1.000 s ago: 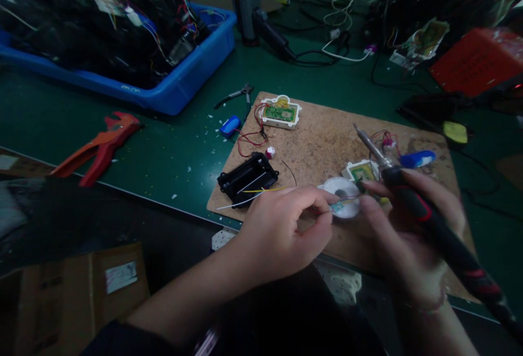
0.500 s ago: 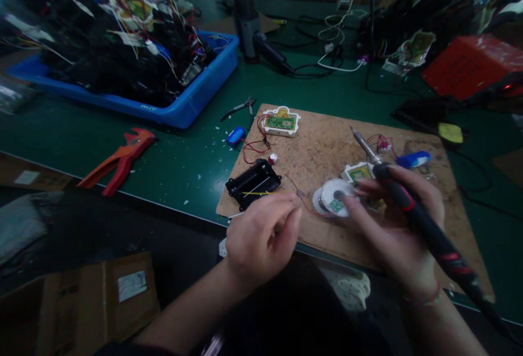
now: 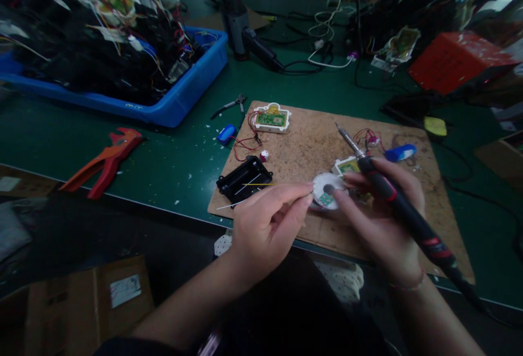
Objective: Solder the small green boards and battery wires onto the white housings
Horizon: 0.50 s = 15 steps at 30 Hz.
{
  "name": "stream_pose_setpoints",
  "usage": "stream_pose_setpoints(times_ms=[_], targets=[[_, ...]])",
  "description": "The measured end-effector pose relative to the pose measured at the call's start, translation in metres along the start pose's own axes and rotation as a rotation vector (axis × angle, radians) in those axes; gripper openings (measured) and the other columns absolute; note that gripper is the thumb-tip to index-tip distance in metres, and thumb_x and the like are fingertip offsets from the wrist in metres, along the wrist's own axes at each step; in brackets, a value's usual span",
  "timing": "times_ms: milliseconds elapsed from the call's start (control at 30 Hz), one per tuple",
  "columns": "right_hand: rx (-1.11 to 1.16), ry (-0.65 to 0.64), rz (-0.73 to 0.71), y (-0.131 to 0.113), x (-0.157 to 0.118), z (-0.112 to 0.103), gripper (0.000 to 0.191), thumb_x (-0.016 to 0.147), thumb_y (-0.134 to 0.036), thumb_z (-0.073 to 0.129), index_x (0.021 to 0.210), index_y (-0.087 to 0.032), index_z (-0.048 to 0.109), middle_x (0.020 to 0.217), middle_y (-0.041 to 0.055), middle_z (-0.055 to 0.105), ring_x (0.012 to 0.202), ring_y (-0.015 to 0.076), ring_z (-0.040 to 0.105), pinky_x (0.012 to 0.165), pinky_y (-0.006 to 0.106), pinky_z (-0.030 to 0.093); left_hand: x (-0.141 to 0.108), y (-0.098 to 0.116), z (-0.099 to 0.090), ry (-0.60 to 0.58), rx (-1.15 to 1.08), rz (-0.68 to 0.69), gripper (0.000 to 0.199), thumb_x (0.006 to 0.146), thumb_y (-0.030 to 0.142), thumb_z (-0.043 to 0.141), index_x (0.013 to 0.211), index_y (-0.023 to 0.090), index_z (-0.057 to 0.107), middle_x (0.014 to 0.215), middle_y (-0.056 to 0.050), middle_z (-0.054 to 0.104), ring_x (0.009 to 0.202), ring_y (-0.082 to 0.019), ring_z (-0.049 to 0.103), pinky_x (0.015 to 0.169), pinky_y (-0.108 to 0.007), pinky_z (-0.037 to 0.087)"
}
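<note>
My left hand (image 3: 272, 225) is closed in a pinch at the edge of a white spool (image 3: 322, 182); thin yellow and white wires stick out behind its fingers. A small green circuit piece (image 3: 326, 198) lies against the spool's face. In my right hand (image 3: 384, 220) is a black and red soldering iron (image 3: 396, 198), tip pointing up and left, while the thumb touches the spool. Left of the spool is an open black case (image 3: 245, 177). A white-framed circuit board (image 3: 345, 165) is partly hidden behind my right fingers.
On the brown board (image 3: 302, 143) lie another framed circuit (image 3: 272, 118) and a blue battery (image 3: 400, 153). Red cutters (image 3: 108, 160), small pliers (image 3: 229, 106), a blue bin (image 3: 163, 111), a heat gun (image 3: 239, 29) and a red box (image 3: 457, 62) surround it.
My left hand has moved right and up to the spool, its fingertips now pinched at the spool's edge. The view has shifted slightly; my right hand still holds the iron.
</note>
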State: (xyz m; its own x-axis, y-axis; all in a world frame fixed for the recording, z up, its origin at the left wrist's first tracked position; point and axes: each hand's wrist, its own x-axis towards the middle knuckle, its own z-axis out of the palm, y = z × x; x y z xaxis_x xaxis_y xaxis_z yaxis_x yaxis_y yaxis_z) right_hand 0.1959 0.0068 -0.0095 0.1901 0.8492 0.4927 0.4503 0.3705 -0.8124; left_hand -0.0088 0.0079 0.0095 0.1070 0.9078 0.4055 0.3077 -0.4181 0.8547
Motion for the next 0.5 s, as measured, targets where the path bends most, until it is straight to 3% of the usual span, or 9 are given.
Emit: stream_pose_setpoints(times_ms=[133, 300, 500], targets=[[0.002, -0.001, -0.012, 0.0008, 0.0006, -0.0002, 0.073, 0.074, -0.018, 0.091, 0.139, -0.032, 0.062, 0.132, 0.0041, 0.068, 0.1, 0.02, 0.078, 0.094, 0.038, 0.068, 0.0037, 0.0008, 0.0013, -0.118, -0.107, -0.05, 0.01, 0.101, 0.022, 0.068, 0.106, 0.018, 0.076, 0.095, -0.004, 0.081, 0.06, -0.009, 0.07, 0.052, -0.02, 0.054], [-0.012, 0.005, -0.015, -0.0019, 0.0016, 0.0009, 0.073, 0.074, -0.016, 0.09, 0.139, -0.033, 0.062, 0.133, 0.0028, 0.068, 0.1, 0.0176, 0.078, 0.094, 0.033, 0.068, 0.0072, 0.0009, -0.0009, -0.141, 0.028, 0.023, 0.007, 0.098, 0.018, 0.072, 0.102, 0.02, 0.078, 0.092, 0.0, 0.08, 0.079, -0.013, 0.073, 0.072, -0.024, 0.055], [-0.007, 0.004, -0.03, -0.005, 0.0023, 0.0012, 0.075, 0.072, -0.013, 0.091, 0.139, -0.032, 0.062, 0.13, 0.0023, 0.07, 0.099, 0.0173, 0.079, 0.089, 0.029, 0.069, 0.0087, 0.0017, -0.0011, -0.168, 0.0, -0.001, 0.005, 0.097, 0.017, 0.073, 0.096, 0.02, 0.077, 0.086, 0.0, 0.075, 0.075, -0.011, 0.066, 0.068, -0.024, 0.05]])
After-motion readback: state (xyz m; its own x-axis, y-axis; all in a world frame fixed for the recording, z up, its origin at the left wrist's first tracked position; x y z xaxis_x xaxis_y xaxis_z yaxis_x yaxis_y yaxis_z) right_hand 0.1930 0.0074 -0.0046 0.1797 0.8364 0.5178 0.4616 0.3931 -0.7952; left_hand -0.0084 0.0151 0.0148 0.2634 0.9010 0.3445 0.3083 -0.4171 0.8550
